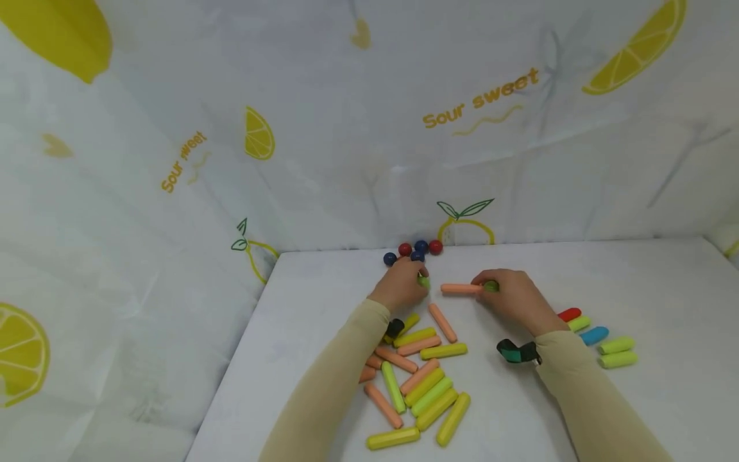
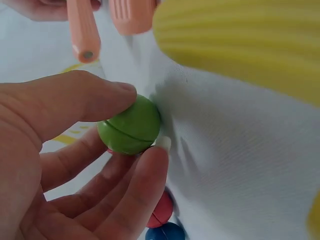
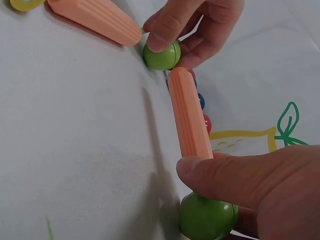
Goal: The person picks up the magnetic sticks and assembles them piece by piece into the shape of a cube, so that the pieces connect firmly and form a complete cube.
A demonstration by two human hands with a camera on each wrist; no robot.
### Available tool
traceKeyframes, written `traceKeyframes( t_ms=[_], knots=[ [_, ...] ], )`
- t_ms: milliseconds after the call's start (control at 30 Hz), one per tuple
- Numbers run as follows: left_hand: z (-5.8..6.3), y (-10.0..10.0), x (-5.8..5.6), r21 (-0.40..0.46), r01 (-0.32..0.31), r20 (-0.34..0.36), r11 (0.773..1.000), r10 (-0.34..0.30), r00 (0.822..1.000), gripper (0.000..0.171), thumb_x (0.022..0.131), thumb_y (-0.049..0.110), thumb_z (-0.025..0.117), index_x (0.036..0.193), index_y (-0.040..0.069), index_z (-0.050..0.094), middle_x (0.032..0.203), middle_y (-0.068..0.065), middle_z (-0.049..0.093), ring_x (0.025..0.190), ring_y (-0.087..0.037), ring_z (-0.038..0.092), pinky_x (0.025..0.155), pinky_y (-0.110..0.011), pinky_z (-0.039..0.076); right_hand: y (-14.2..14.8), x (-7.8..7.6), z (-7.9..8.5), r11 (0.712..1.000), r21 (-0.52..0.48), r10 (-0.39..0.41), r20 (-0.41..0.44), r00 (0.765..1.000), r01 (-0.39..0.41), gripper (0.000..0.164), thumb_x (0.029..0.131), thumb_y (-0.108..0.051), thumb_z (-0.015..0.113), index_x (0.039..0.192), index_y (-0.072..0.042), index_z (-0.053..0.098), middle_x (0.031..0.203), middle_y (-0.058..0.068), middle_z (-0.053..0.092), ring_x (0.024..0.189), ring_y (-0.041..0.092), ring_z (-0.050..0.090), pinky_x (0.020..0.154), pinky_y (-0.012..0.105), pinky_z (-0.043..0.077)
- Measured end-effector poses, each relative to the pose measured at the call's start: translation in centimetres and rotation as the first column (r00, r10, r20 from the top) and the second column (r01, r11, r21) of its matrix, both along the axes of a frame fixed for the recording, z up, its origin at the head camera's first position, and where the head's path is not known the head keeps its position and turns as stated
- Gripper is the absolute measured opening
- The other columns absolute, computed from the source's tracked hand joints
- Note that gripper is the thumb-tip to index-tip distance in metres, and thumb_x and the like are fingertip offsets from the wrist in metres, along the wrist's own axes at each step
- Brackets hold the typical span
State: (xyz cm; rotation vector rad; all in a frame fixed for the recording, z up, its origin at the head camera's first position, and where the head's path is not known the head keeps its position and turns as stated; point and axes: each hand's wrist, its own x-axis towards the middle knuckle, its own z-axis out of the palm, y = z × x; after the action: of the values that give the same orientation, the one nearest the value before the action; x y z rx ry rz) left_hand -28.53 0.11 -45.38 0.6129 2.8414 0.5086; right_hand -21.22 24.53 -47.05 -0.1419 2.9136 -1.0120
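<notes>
My left hand pinches a glossy green ball between thumb and fingers, low over the table. To its right, my right hand holds a ribbed salmon-orange stick that points toward the left hand. A small grey metal spot shows in that stick's free end in the left wrist view. A second green ball sits at the stick's near end; the thumb covers where the two meet. The stick's free end and the left hand's ball look apart in the head view.
Loose yellow, lime and orange sticks, such as a yellow stick, lie in front of the hands. Red and dark blue balls sit at the back by the curtain. Right of the right forearm lie lime sticks, a blue stick and a red one.
</notes>
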Motion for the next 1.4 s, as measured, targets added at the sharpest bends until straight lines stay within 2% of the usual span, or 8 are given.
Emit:
traceKeyframes(
  t_ms=[133, 567, 833, 1000, 1100, 1233, 1300, 1400],
  knots=[
    [-0.3, -0.8, 0.2, 0.064, 0.007, 0.059, 0.998, -0.010, 0.998, 0.026, 0.099, 0.021, 0.077, 0.124, 0.016, 0.074, 0.115, 0.002, 0.074, 0.100, -0.012, 0.063, 0.096, -0.030, 0.057, -0.3, -0.5, -0.3, 1.000, 0.008, 0.000, 0.002, 1.000, 0.000, 0.026, 0.103, -0.020, 0.073, 0.127, -0.011, 0.077, 0.132, 0.023, 0.072, 0.113, 0.040, 0.062, 0.099, 0.064, 0.055],
    [-0.5, -0.9, -0.2, 0.125, 0.020, 0.075, 0.992, -0.030, 0.997, 0.028, 0.100, 0.025, 0.077, 0.127, 0.019, 0.074, 0.120, 0.003, 0.076, 0.107, -0.009, 0.067, 0.099, -0.030, 0.058, -1.3, -1.7, -0.5, 1.000, 0.014, 0.025, -0.064, 0.998, -0.024, 0.026, 0.102, -0.018, 0.074, 0.126, -0.009, 0.077, 0.129, 0.022, 0.074, 0.116, 0.041, 0.065, 0.103, 0.064, 0.054],
    [-0.5, -0.6, -0.5, 0.101, 0.018, 0.069, 0.995, -0.025, 0.997, 0.031, 0.102, 0.025, 0.075, 0.132, 0.017, 0.073, 0.127, 0.000, 0.075, 0.113, -0.012, 0.068, 0.103, -0.032, 0.057, 0.1, -1.7, -0.1, 0.999, -0.028, -0.022, 0.006, 1.000, 0.022, 0.036, 0.104, -0.023, 0.071, 0.135, -0.005, 0.071, 0.131, 0.022, 0.072, 0.120, 0.041, 0.065, 0.103, 0.061, 0.055],
    [0.9, -0.6, 1.2, 0.000, 0.070, -0.026, 0.998, -0.070, 0.997, 0.035, 0.104, 0.025, 0.075, 0.138, 0.018, 0.071, 0.138, -0.001, 0.071, 0.125, -0.014, 0.066, 0.111, -0.033, 0.054, 1.0, -1.7, 0.2, 0.999, -0.039, -0.020, 0.071, 0.997, 0.023, 0.040, 0.105, -0.031, 0.070, 0.136, -0.006, 0.071, 0.133, 0.024, 0.071, 0.124, 0.043, 0.064, 0.103, 0.061, 0.055],
    [1.8, -0.4, 3.0, -0.095, 0.211, -0.055, 0.973, -0.217, 0.975, 0.034, 0.105, 0.019, 0.072, 0.139, 0.021, 0.072, 0.141, 0.001, 0.070, 0.132, -0.015, 0.065, 0.114, -0.032, 0.053, 1.6, -1.8, 0.4, 0.998, -0.057, -0.014, 0.107, 0.994, 0.021, 0.045, 0.104, -0.034, 0.069, 0.139, -0.006, 0.070, 0.137, 0.025, 0.069, 0.127, 0.044, 0.062, 0.105, 0.063, 0.052],
    [1.6, 0.0, 4.9, -0.214, 0.393, -0.049, 0.895, -0.411, 0.910, 0.030, 0.108, 0.014, 0.065, 0.132, 0.027, 0.078, 0.135, 0.008, 0.073, 0.128, -0.010, 0.066, 0.106, -0.026, 0.057, 1.9, -1.9, 0.6, 0.997, -0.074, -0.009, 0.130, 0.991, 0.019, 0.048, 0.104, -0.036, 0.069, 0.140, -0.004, 0.068, 0.140, 0.026, 0.068, 0.130, 0.045, 0.060, 0.107, 0.066, 0.050],
    [1.0, 0.1, 5.3, -0.275, 0.426, -0.087, 0.862, -0.463, 0.882, 0.028, 0.108, 0.014, 0.065, 0.127, 0.029, 0.080, 0.129, 0.011, 0.074, 0.123, -0.008, 0.067, 0.101, -0.023, 0.058, 2.0, -1.9, 0.7, 0.997, -0.073, -0.002, 0.132, 0.991, 0.011, 0.049, 0.104, -0.036, 0.069, 0.140, -0.003, 0.068, 0.141, 0.026, 0.068, 0.131, 0.047, 0.059, 0.108, 0.067, 0.049],
    [0.0, 0.4, 5.3, -0.336, 0.432, -0.144, 0.837, -0.499, 0.855, 0.024, 0.107, 0.019, 0.069, 0.121, 0.033, 0.082, 0.117, 0.016, 0.076, 0.112, -0.005, 0.068, 0.096, -0.020, 0.057, 2.0, -1.9, 0.7, 0.998, -0.068, 0.005, 0.135, 0.991, 0.004, 0.049, 0.104, -0.036, 0.069, 0.140, -0.002, 0.069, 0.142, 0.027, 0.067, 0.133, 0.048, 0.058, 0.110, 0.068, 0.047]
  ],
)
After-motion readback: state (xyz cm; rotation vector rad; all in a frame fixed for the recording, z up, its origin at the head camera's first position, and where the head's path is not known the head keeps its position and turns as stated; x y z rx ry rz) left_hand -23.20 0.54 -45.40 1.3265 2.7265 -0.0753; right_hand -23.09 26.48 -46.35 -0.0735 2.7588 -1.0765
